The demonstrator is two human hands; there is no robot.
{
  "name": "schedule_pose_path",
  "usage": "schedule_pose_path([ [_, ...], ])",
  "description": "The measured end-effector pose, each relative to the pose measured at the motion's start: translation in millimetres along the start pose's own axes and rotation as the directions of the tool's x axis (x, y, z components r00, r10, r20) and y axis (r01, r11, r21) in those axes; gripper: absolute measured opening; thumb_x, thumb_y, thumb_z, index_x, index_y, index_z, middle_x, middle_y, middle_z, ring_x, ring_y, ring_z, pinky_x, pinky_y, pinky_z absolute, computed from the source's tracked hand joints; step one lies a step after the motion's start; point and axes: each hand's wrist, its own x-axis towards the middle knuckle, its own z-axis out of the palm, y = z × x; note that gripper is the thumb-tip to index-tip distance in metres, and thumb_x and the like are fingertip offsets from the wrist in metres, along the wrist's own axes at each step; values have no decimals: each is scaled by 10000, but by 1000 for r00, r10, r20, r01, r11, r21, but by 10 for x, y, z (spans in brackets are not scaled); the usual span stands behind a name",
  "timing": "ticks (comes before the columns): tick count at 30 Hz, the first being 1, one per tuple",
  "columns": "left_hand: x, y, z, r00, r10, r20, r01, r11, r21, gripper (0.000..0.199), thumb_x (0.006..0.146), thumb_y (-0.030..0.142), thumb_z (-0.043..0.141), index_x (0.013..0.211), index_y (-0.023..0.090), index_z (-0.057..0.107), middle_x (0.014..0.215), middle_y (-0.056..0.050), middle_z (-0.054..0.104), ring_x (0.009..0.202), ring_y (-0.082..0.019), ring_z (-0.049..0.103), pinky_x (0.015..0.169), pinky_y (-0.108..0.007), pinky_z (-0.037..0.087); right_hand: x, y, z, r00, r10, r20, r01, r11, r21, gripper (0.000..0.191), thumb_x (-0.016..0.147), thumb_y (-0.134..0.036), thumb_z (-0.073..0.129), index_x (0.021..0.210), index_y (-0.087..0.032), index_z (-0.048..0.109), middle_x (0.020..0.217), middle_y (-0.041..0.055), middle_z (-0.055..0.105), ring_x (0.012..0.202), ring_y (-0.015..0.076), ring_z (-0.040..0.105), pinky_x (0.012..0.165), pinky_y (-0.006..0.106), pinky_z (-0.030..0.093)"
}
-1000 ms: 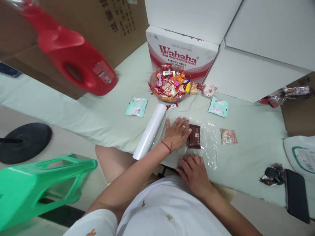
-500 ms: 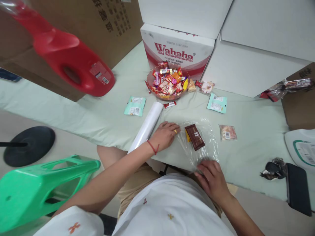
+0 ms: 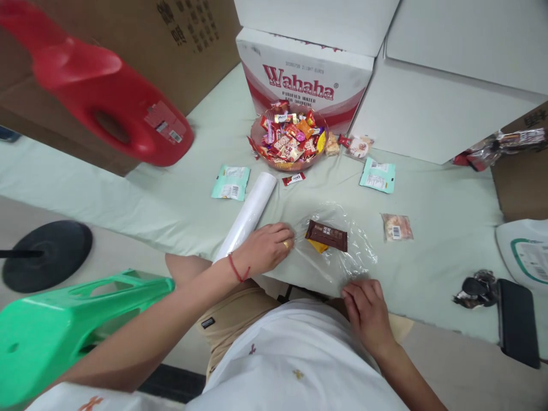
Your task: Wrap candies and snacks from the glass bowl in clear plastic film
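A sheet of clear plastic film [image 3: 362, 254] lies crinkled on the table's near side. On it rest a brown-wrapped snack bar [image 3: 327, 235] and, partly hidden beneath, a yellow packet [image 3: 315, 245]. My left hand [image 3: 270, 245], with a ring and a red wrist cord, pinches the film's left edge. At the near right edge, my right hand [image 3: 367, 302] has its fingertips closed on the film. A white roll [image 3: 247, 216] lies slantwise beside my left hand, its lower end behind the wrist.
Behind are a glass bowl [image 3: 259, 149] of sweets and a Wahaha carton [image 3: 303, 74]. Teal packets [image 3: 231, 182] and a small clear packet [image 3: 397, 228] lie around. A red jug [image 3: 115, 108] stands left, a phone [image 3: 518, 322] right, a green stool [image 3: 43, 337] below left.
The brown bar has turned to lie more crosswise and shifted left, exposing the yellow packet below it. My left hand has moved left and down. My right hand's fingers have drawn together.
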Motion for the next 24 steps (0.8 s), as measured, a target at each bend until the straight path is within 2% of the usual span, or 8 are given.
schedule_pose_path([
  [5,-9,72,-38,996,-58,-73,57,998,-15,202,984,165,484,1024,175,682,1157,-105,730,1170,-277,591,934,-440,461,202,-60,-30,997,-73,-8,73,997,-10,214,939,-164,681,1137,-183,601,1018,96,654,919,243,553,808,423,494],
  [9,122,147,-132,966,-142,-218,137,990,-36,315,871,135,531,1151,168,671,1232,-125,702,1209,-309,555,962,-482,437,668,1,-120,988,-128,-85,119,988,-98,297,945,-87,610,1225,-186,596,1065,112,649,979,255,563,858,430,474],
  [13,296,173,-163,991,-34,-129,32,999,-17,264,894,106,506,1068,176,692,1127,-99,719,1169,-273,567,964,-438,415,1175,211,-155,984,-94,150,138,940,-313,474,919,-185,665,1384,-173,573,1287,153,649,1098,328,513,859,453,437],
  [17,400,145,-145,1000,-5,0,5,1000,25,215,945,134,507,1007,164,710,1033,-103,707,1055,-262,579,847,-415,393,1419,355,-187,956,-78,282,178,921,-347,313,958,-218,614,1262,-181,682,1139,121,732,991,304,522,781,423,390],
  [19,417,137,-136,999,22,40,-23,999,32,214,955,148,514,1016,171,718,1018,-100,702,1003,-257,570,800,-413,370,1459,372,-258,974,-54,219,119,948,-296,261,997,-234,548,1181,-174,724,1029,116,749,929,283,524,783,416,391],
  [21,418,142,-127,998,37,60,-39,999,30,223,973,161,509,1034,181,722,992,-95,699,965,-251,557,778,-413,355,1470,354,-348,994,51,95,-34,985,-171,263,1004,-296,548,1120,-170,746,947,109,751,876,260,532,792,403,411],
  [23,406,154,-116,998,27,61,-28,999,19,234,987,171,500,1070,182,718,968,-92,694,945,-249,549,769,-411,351,1458,307,-408,965,261,37,-263,962,76,285,976,-388,598,1087,-178,755,872,87,747,802,228,552,757,371,434],
  [24,395,158,-111,998,10,54,-10,1000,10,238,987,173,499,1086,178,715,964,-93,691,944,-249,547,767,-410,354,1443,276,-413,924,378,60,-381,897,225,307,948,-434,631,1071,-181,757,830,71,740,749,208,556,718,350,438],
])
